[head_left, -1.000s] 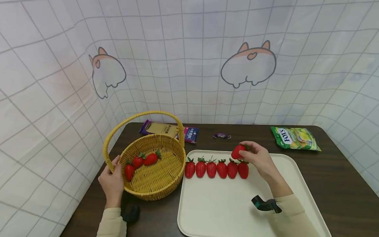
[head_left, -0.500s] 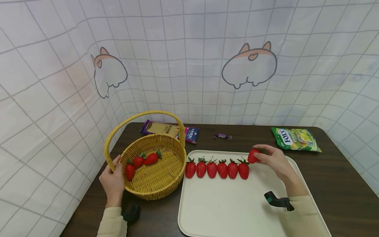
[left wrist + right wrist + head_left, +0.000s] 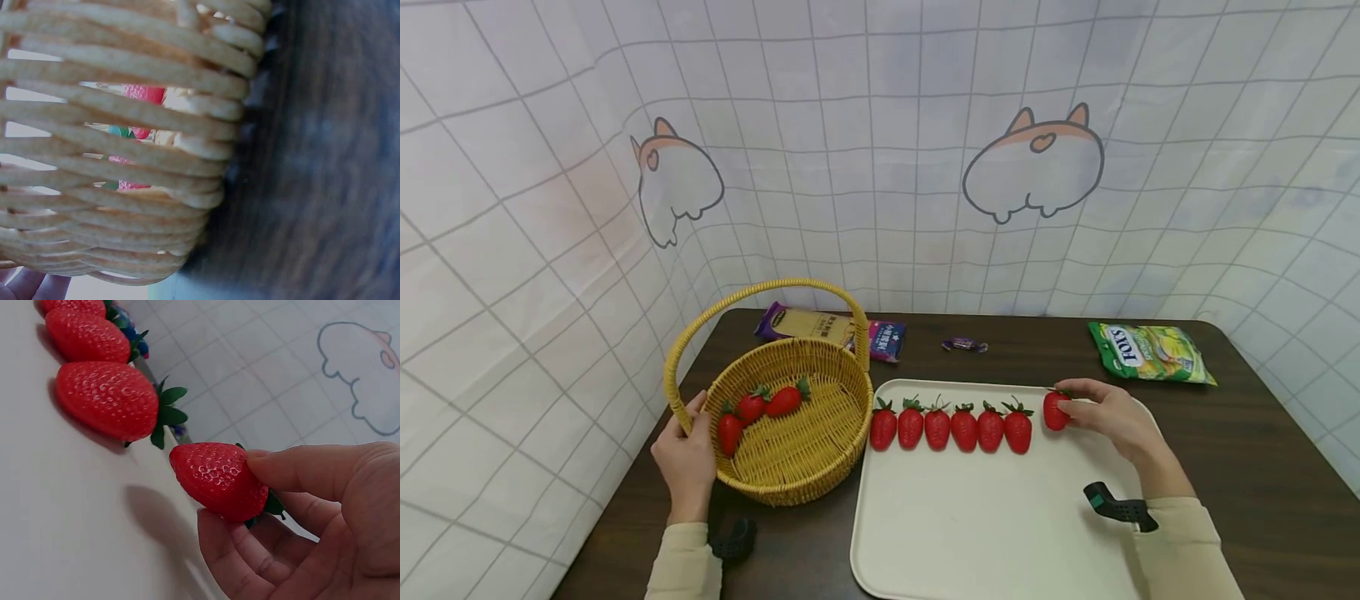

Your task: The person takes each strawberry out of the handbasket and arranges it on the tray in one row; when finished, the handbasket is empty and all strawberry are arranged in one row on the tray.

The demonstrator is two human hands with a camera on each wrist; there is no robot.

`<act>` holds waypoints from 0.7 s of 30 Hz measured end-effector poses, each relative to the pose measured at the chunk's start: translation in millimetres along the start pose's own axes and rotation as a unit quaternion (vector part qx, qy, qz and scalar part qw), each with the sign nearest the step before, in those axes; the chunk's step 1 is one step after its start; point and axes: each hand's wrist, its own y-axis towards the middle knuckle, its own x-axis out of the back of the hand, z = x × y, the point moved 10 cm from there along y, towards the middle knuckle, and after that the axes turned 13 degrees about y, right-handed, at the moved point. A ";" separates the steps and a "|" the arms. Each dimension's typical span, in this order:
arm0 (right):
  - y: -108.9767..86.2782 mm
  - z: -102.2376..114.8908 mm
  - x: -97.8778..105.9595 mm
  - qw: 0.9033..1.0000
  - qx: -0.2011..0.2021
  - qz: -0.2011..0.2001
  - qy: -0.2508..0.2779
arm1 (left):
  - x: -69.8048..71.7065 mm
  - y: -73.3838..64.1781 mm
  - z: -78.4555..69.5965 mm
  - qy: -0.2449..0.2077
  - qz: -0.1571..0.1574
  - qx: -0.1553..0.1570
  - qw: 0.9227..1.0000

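A red strawberry (image 3: 215, 478) with green leaves is pinched between the thumb and fingers of my right hand (image 3: 1112, 417), low over the upper right of the cream tray (image 3: 985, 525). Its shadow falls on the tray in the right wrist view. To its left, several strawberries (image 3: 964, 429) lie in a row along the tray's far edge, leaves pointing away from me. My left hand (image 3: 688, 458) grips the yellow wicker basket (image 3: 797, 492) on its left side, where handle meets rim. Inside the basket lie 3 strawberries (image 3: 751, 408); slivers of red show through its weave (image 3: 125, 162) in the left wrist view.
Behind the basket lies a purple and tan snack packet (image 3: 820, 325). A small purple wrapped candy (image 3: 965, 344) sits beyond the tray, and a green FOX'S bag (image 3: 1150, 354) at the back right. A white grid-patterned cloth (image 3: 850, 167) hangs behind the dark table (image 3: 1255, 467).
My right hand has carried the strawberry rightward past the end of the row and lowered it toward the tray. The left hand and basket have stayed in place.
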 end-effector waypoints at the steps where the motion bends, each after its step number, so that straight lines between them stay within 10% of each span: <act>1: 1.5 -3.6 -1.1 1.000 -0.007 0.004 -0.006 | 0.0 0.2 0.0 0.000 0.000 0.000 1.000; 21: -2.0 -9.4 -7.1 0.995 0.004 0.064 -0.083 | -1.1 1.2 -1.6 0.001 0.002 0.001 1.000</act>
